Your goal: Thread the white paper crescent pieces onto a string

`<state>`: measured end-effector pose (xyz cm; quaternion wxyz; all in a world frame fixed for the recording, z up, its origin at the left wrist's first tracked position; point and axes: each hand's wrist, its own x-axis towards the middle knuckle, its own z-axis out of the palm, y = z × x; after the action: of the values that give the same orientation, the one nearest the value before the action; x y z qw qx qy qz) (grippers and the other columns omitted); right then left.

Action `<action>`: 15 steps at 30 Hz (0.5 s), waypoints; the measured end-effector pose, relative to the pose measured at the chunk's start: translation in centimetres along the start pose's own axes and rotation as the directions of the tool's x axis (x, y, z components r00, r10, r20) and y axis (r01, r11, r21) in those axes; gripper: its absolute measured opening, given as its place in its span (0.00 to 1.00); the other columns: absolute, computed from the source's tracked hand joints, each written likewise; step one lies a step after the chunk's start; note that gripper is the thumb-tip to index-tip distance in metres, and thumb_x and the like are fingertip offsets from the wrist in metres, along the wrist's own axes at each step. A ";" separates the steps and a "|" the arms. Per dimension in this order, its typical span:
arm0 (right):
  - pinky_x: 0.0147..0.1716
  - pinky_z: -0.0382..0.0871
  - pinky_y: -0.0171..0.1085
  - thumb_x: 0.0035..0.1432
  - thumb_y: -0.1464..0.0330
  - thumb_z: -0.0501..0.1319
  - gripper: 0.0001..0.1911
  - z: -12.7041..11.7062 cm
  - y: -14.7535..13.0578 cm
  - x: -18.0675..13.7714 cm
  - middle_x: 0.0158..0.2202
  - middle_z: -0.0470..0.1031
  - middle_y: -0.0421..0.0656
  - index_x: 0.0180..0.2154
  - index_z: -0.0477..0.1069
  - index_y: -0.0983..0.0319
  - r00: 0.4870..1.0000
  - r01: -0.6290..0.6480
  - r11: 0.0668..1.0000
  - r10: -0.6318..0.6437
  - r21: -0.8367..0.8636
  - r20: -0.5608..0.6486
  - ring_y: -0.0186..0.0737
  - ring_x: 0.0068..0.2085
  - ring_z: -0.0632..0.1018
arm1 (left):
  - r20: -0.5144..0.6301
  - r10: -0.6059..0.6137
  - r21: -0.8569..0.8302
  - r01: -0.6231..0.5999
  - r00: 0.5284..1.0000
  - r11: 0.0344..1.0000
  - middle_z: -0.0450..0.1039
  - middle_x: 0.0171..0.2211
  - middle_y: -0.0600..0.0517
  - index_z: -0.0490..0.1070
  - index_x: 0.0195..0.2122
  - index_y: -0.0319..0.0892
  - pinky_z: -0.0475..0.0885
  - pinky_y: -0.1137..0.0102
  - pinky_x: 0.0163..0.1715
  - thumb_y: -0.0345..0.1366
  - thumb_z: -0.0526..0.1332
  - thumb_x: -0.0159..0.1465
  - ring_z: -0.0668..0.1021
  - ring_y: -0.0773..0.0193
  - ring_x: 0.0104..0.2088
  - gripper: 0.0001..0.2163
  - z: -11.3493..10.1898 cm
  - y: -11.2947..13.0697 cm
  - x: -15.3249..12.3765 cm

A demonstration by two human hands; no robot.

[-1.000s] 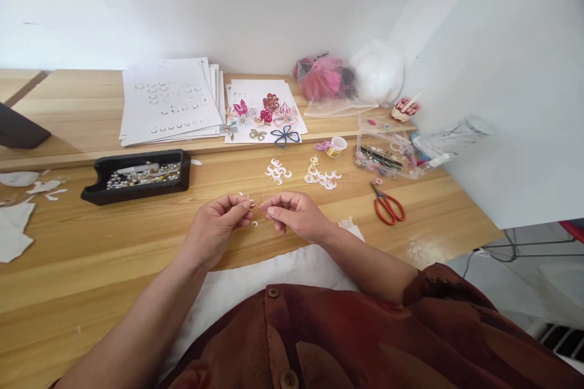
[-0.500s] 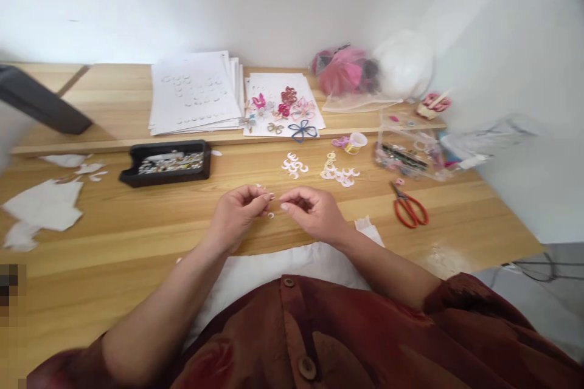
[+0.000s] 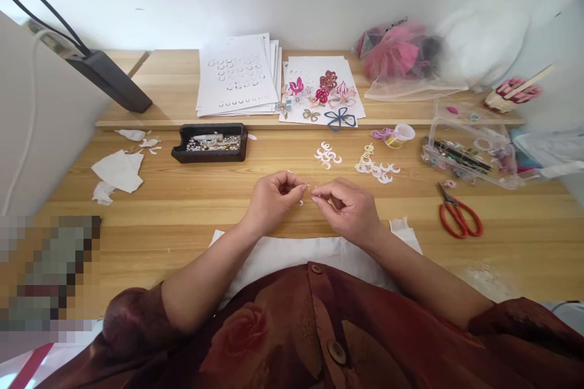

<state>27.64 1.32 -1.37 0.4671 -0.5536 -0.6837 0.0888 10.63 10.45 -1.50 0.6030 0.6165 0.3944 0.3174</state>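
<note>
Hands close together above the wooden desk (image 3: 191, 219), my left hand (image 3: 276, 202) and right hand (image 3: 349, 209) are curled, their fingertips pinching a tiny pale piece (image 3: 308, 186) that my fingers mostly hide, so I cannot make out its shape. A small paper crescent (image 3: 301, 202) lies just below my left fingertips. Beyond my hands lies a cluster of white paper crescents (image 3: 326, 155), with a black bead tray (image 3: 210, 143) to its left and red-handled scissors (image 3: 460, 219) to its right.
</note>
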 end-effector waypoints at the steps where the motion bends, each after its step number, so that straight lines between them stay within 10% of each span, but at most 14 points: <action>1: 0.31 0.70 0.36 0.65 0.74 0.64 0.06 0.0 0.0 0.0 0.31 0.79 0.40 0.37 0.78 0.58 1.000 0.023 1.000 -0.023 -0.013 0.005 0.34 0.29 0.76 | -0.003 0.038 0.041 -0.038 0.999 0.998 0.78 0.27 0.52 0.78 0.31 0.40 0.69 0.72 0.28 0.40 0.70 0.58 0.76 0.68 0.26 0.08 0.0 -0.1 -0.1; 8: 0.33 0.71 0.36 0.66 0.74 0.64 0.07 -0.8 -0.2 0.3 0.32 0.81 0.41 0.36 0.79 0.59 0.999 0.040 0.999 -0.040 -0.007 0.034 0.36 0.33 0.78 | 0.139 0.215 0.288 -0.247 0.967 0.925 0.78 0.27 0.52 0.78 0.29 0.40 0.67 0.73 0.28 0.34 0.65 0.60 0.74 0.68 0.27 0.05 0.0 0.2 -0.7; 15: 0.27 0.67 0.36 0.59 0.65 0.70 0.05 -1.0 0.8 1.0 0.29 0.81 0.40 0.33 0.81 0.60 0.914 -0.405 0.856 0.390 0.321 0.111 0.34 0.27 0.74 | 0.245 -0.033 -0.030 0.042 0.969 0.999 0.76 0.25 0.53 0.78 0.31 0.39 0.68 0.73 0.27 0.40 0.72 0.56 0.73 0.70 0.25 0.10 -0.2 1.0 -0.5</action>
<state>28.97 2.07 -0.79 0.5121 -0.5925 -0.5388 0.3105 10.34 10.17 -0.43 0.6635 0.6328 0.3231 0.2345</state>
